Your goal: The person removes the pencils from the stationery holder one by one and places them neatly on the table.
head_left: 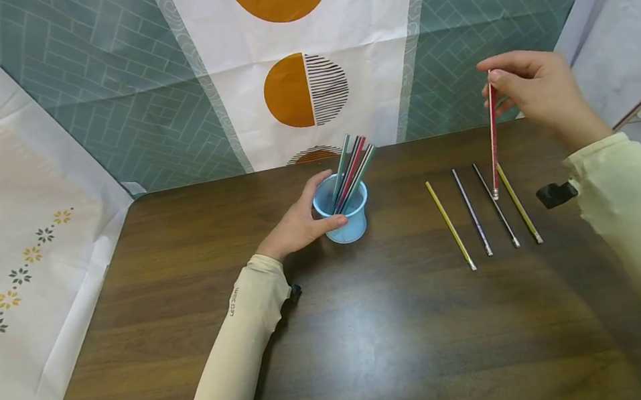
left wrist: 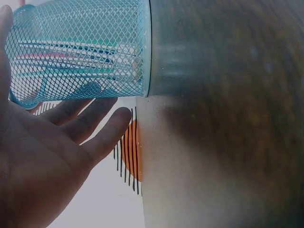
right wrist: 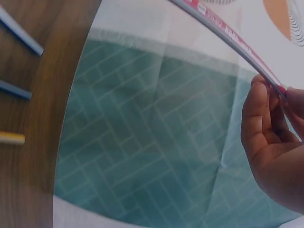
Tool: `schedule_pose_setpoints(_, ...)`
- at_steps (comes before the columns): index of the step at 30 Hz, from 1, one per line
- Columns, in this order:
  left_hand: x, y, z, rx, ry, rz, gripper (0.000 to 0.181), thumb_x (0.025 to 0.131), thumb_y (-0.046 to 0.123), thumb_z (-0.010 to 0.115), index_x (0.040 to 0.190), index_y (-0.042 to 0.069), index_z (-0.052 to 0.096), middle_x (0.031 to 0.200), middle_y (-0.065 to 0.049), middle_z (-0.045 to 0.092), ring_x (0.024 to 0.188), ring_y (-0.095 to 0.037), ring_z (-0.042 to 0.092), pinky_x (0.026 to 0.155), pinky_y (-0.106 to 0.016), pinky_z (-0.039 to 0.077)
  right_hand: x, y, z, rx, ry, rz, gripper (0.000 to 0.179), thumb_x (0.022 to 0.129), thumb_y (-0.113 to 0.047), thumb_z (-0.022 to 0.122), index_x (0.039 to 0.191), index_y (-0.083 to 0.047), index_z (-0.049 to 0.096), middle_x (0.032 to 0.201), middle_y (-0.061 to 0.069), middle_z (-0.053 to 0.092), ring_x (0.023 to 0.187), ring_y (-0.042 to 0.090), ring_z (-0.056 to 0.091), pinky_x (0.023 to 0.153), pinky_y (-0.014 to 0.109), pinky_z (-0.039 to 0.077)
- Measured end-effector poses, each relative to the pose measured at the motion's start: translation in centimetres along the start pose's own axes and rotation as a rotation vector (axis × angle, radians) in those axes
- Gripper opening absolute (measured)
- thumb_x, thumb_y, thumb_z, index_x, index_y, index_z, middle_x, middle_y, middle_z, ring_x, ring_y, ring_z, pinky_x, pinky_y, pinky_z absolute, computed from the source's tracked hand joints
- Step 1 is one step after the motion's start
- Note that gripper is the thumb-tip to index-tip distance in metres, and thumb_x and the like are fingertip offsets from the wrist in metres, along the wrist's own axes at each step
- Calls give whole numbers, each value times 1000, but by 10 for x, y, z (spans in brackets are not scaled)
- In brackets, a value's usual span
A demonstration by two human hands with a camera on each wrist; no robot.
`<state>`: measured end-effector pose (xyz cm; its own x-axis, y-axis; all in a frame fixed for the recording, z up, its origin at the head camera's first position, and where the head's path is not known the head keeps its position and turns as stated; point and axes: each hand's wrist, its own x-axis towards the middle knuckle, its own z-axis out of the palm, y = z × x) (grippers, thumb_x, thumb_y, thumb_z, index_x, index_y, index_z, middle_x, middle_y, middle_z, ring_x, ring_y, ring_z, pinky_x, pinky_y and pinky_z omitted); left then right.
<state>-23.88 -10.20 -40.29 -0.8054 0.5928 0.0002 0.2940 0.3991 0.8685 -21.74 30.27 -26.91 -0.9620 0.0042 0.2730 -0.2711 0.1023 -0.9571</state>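
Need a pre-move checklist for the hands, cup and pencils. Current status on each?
1. Right hand has the red pencil: ok, pinched near its upper end.
2. Left hand on the blue cup: ok, thumb and fingers around it.
3. Blue cup upright on the table: ok.
4. Space in the mouth beside the pencils inside: ok.
5. Red pencil above the cup: not ok, it's off to the right.
6. Red pencil's lower end clear of the four loose pencils: cannot tell, they overlap in the head view.
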Motion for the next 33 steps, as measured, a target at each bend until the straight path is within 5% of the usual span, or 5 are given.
schedule_pose_setpoints(5, 1, 0, 0, 2, 1, -2, 87, 79, 56, 73, 143, 54, 16, 141, 1, 38, 120, -22, 45, 97, -47, 42, 1, 10, -16, -248, 73, 44, 30, 96, -14, 60, 124, -6, 65, 84, 0, 67, 68, 10, 65, 58, 19, 53)
schedule_pose_setpoints(14, 1, 0, 0, 19, 3, -14, 87, 78, 56, 73, 143, 56, 15, 141, 2, 38, 118, -22, 46, 97, -48, 41, -1, 34, -50, -493, 110, 107, 23, 98, -17, 57, 119, -14, 66, 78, -13, 66, 64, 2, 62, 54, 16, 50)
schedule_pose_setpoints(20, 0, 0, -1, 14, 2, -13, 87, 78, 56, 74, 142, 57, 15, 141, 3, 39, 118, -22, 46, 97, -48, 41, -1, 50, -67, -602, 72, 158, 8, 97, -20, 58, 104, -16, 61, 71, -11, 64, 60, 3, 62, 52, 18, 48)
schedule_pose_setpoints(33, 1, 0, 0, 0, 0, -18, 88, 77, 57, 74, 142, 56, 15, 140, 3, 38, 117, -22, 47, 94, -46, 44, -6, 90, -89, -724, -38, 231, 29, 97, -22, 59, 110, 3, 58, 73, -5, 64, 58, 15, 64, 51, 27, 51)
